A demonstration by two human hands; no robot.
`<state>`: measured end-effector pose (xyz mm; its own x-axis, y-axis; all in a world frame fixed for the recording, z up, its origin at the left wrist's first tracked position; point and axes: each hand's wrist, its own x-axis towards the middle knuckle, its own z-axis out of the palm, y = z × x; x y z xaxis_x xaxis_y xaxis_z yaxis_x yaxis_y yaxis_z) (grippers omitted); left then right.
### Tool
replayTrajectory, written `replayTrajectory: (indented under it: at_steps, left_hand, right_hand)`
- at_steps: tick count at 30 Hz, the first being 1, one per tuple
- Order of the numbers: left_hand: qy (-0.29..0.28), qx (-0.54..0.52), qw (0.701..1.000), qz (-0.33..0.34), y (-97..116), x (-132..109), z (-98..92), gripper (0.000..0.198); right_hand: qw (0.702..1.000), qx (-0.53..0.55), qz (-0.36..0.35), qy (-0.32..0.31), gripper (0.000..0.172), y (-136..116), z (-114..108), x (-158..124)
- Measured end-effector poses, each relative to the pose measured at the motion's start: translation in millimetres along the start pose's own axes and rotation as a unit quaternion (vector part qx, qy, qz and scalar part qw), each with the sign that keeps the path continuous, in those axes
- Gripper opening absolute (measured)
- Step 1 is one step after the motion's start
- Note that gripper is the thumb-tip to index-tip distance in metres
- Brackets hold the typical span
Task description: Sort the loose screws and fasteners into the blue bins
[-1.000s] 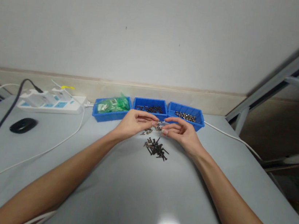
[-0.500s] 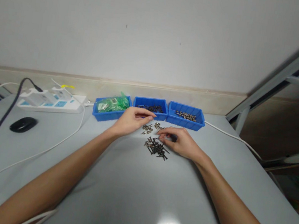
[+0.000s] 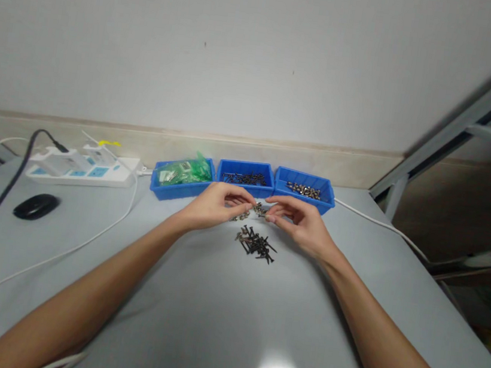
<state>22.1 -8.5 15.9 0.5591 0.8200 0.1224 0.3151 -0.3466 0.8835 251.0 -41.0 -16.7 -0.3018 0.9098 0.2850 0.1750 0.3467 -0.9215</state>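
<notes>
Left hand point(image 3: 222, 207) and right hand point(image 3: 298, 221) face each other, fingers curled, thumbs toward the fingertips. Can't tell if either one pinches a piece – tips and parts blur together.

Small silver fasteners point(image 3: 259, 209) lie between the two sets of fingertips; a second little cluster point(image 3: 242, 216) sits by the left thumb, partly hidden. Dark screws point(image 3: 258, 246) are heaped on the table point(image 3: 209, 324) just nearer the body than the hands. Beyond the hands: middle bin point(image 3: 246, 166) with more dark screws, right bin point(image 3: 305, 178) with shiny pieces.

Handling, my read: metal – light, rigid, not fragile, but small, smooth and prone to rolling. Take silver ones singly by the head, thumb and index tip. Dark ones look longer; grab mid-shank, mind the points, expect tangling.
</notes>
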Motion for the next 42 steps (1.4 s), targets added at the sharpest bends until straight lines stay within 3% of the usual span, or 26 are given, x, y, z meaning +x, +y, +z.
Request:
replayTrajectory:
  at_steps: [5,10,13,16,19,23,27,32,39,42]
  left_hand:
    - [-0.051,-0.064,0.997,0.007,-6.1,-1.2,5.1,0.023]
    - [-0.053,-0.138,0.989,0.006,-11.1,-1.7,10.5,0.028]
    - [-0.044,-0.166,0.985,-0.002,-11.2,-0.4,14.1,0.025]
    - [0.012,-0.171,0.985,-0.022,-10.5,3.1,13.3,0.027]
    - [0.082,-0.162,0.983,-0.011,-9.8,7.0,5.9,0.04]
    - [0.091,-0.146,0.985,0.0,-8.6,7.3,-6.2,0.062]
    - [0.078,-0.102,0.992,-0.003,-5.5,3.9,-11.2,0.045]
    - [0.033,-0.058,0.998,-0.024,-4.3,2.7,-8.8,0.032]
    - [0.003,-0.043,0.998,-0.041,-3.8,1.8,-2.2,0.027]
    - [0.002,-0.051,0.998,-0.04,-2.1,1.3,-1.3,0.025]
  right_hand:
    - [0.992,0.1,0.044,0.066,0.04,-4.0,3.4,3.0]
    - [0.988,0.124,0.061,0.063,0.041,-5.1,5.9,2.6]
    - [0.989,0.123,0.064,0.057,0.043,-4.2,6.4,2.8]
    - [0.992,0.091,0.072,0.057,0.05,-3.4,1.4,2.5]
    - [0.996,-0.014,0.085,-0.005,0.053,-5.6,-8.5,0.0]
    - [0.979,-0.135,0.091,-0.12,0.044,-9.6,-15.6,-3.6]
    - [0.977,-0.137,0.082,-0.142,0.029,-7.0,-10.2,-3.3]
    - [0.978,-0.147,0.079,-0.123,0.018,-1.5,-6.0,-3.0]
    - [0.981,-0.156,0.024,-0.111,0.037,-4.3,-7.3,-6.1]
    - [0.978,-0.168,0.011,-0.126,0.024,-6.9,-6.4,-5.0]
